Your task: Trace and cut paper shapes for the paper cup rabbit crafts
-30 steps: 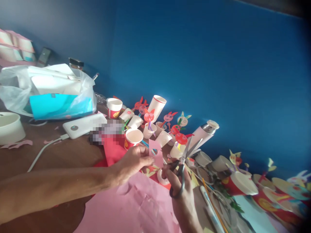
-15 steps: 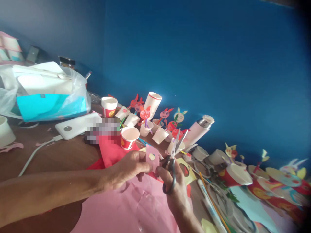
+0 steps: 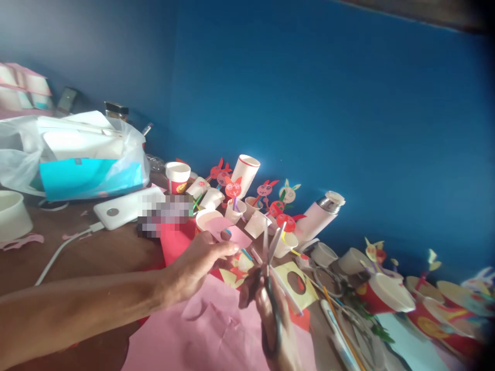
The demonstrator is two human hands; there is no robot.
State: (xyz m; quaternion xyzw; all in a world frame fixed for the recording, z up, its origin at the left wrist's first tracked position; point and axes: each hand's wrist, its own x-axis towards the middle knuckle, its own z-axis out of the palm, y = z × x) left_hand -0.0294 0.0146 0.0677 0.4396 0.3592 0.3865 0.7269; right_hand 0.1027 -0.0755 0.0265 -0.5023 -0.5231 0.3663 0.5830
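Observation:
My left hand (image 3: 197, 260) pinches a small pink paper piece (image 3: 240, 235) that has a hole in it, in front of a red and white paper cup (image 3: 201, 220). To its right, my right hand (image 3: 266, 299) is wrapped round the dark handles of scissors (image 3: 269, 252). Their blades point up and stand apart, and the paper is not between them. Below both hands lies a large pink paper sheet (image 3: 220, 330). A yellow paper with a round hole (image 3: 286, 278) lies just right of the scissors.
Small cups with paper animal faces (image 3: 233, 189) stand behind my hands. A pink thermos (image 3: 315, 219) leans by the blue wall. At left are a plastic bag (image 3: 91, 178) and a white power bank (image 3: 124, 208). More decorated cups (image 3: 386, 293) stand at right.
My left hand has moved slightly left and tilted the pink paper away from the scissors. My right hand has moved down with the scissors, opening a gap between the hands. The view has shifted a little.

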